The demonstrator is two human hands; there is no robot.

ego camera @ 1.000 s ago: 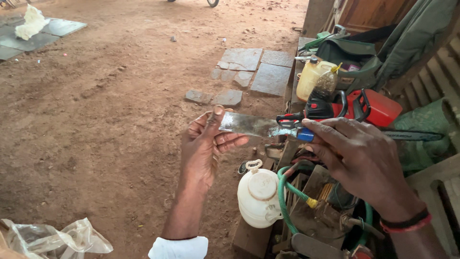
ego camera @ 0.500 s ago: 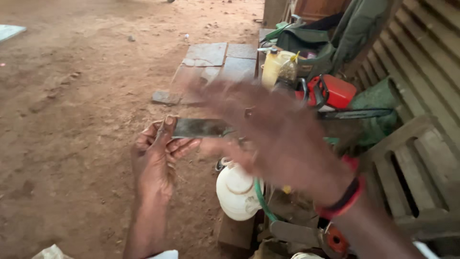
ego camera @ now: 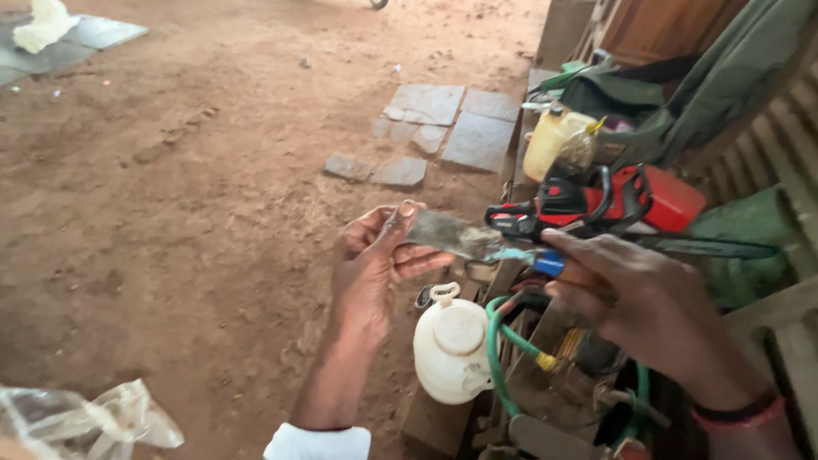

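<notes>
Soft, even daylight, no hard shadows; the dirt ground [ego camera: 170,196] is brightest towards the top left, dimmer under the bench at right. Right hand [ego camera: 648,307] slightly motion-blurred, left hand [ego camera: 371,264] fairly sharp. Slight wide-angle stretch at the edges; no glare.

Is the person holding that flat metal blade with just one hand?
No: the left hand pinches the blade at its tip while the right hand grips its blue handle end.
</notes>
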